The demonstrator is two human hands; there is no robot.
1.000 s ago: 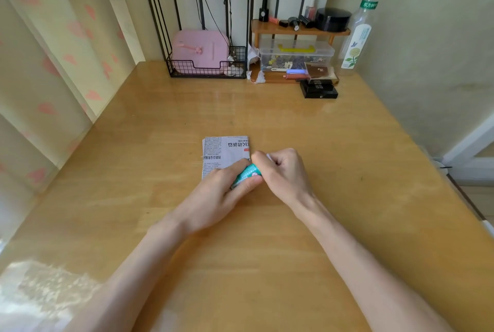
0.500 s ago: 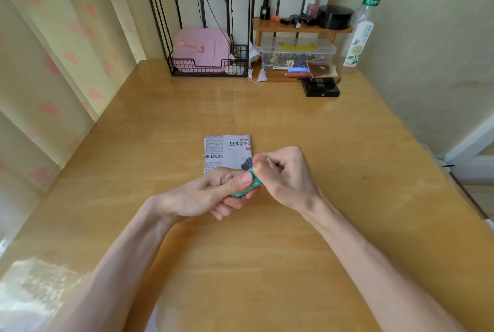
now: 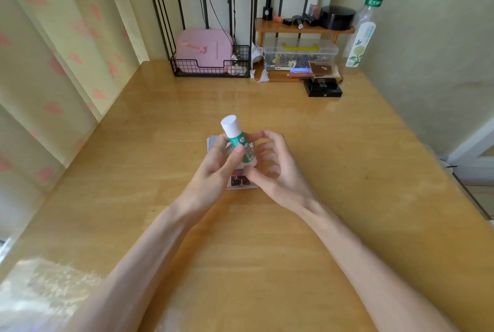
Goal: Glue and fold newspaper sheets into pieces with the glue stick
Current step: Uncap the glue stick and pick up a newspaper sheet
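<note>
A glue stick point(image 3: 235, 136) with a green label and a white cap stands upright above the table, held in my left hand point(image 3: 213, 171) between thumb and fingers. My right hand point(image 3: 278, 171) curls around its lower end, with the thumb under the base and the index finger against its side. A small folded newspaper piece point(image 3: 240, 183) lies flat on the wooden table point(image 3: 347, 158) beneath both hands and is mostly hidden by them.
At the back stand a black wire basket holding a pink case point(image 3: 205, 51), a small wooden shelf point(image 3: 302, 28) with cosmetics, a clear plastic box point(image 3: 299, 53), a black box point(image 3: 322, 88) and a tall bottle point(image 3: 363, 29). A curtain borders the left side and a wall the right.
The glue stick went from lying low and sideways between my hands to standing upright with its white cap on top. Both hands lifted off the newspaper.
</note>
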